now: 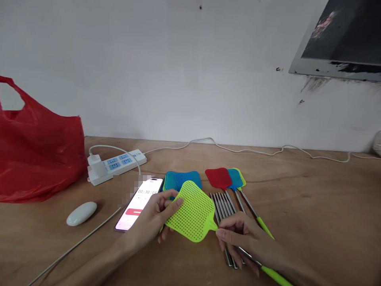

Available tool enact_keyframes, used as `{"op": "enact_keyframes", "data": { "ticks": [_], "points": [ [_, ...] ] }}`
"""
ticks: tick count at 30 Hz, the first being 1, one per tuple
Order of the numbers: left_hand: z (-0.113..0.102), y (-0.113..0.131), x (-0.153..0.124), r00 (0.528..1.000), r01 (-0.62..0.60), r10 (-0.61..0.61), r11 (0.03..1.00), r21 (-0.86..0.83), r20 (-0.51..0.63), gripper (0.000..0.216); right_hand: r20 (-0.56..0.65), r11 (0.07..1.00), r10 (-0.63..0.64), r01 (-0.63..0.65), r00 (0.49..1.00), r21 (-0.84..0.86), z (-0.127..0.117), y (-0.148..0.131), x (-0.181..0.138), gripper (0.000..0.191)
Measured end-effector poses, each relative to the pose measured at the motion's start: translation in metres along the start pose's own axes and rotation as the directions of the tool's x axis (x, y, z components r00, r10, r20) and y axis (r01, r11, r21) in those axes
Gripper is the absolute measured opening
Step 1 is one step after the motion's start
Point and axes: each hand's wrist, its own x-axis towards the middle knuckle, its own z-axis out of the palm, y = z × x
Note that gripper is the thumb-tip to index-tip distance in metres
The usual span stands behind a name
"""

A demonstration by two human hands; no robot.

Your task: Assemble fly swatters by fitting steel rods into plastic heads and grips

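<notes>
My left hand [157, 210] is closed on the edge of a perforated lime-green fly swatter head [193, 210], thumb on top. My right hand [244, 234] pinches the narrow neck of that head. A metal rod with a lime-green grip [276, 276] runs out below my right hand, roughly in line with the neck; my fingers hide where they meet. Several bare metal rods [222, 204] lie side by side, partly under my right hand. Behind my left hand rests a pile of blue and green swatter heads [186, 179].
Red [218, 177], blue [236, 179] and green [243, 182] swatters with rods lie at the right. A lit phone [139, 206] shows a timer. Leftward are a white oval object [81, 213], a power strip [119, 165] and a red plastic bag [44, 151]. A white cable [238, 150] runs along the wall.
</notes>
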Motion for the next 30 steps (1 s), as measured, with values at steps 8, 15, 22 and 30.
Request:
{"op": "enact_keyframes", "data": {
  "ticks": [8,15,22,30],
  "points": [
    [-0.004,0.001,0.009,0.989,-0.040,0.038,0.999,-0.010,-0.145,0.046,-0.251,0.965,-0.155,0.201,0.955,0.169,-0.023,0.008,0.013,0.050],
    [0.010,-0.008,0.003,0.998,0.055,-0.055,0.996,0.065,0.009,0.050,-0.283,0.904,-0.190,0.280,0.940,0.324,-0.010,0.004,0.006,0.034],
    [0.009,-0.007,0.003,0.998,0.056,-0.058,0.997,0.046,0.037,0.055,-0.039,0.876,-0.106,0.112,0.994,0.469,-0.008,0.001,0.000,0.043],
    [0.006,0.000,-0.003,0.997,-0.037,0.034,0.998,0.040,0.074,0.052,-0.232,0.858,-0.123,0.221,0.965,0.464,-0.014,-0.003,0.001,0.039]
  ]
}}
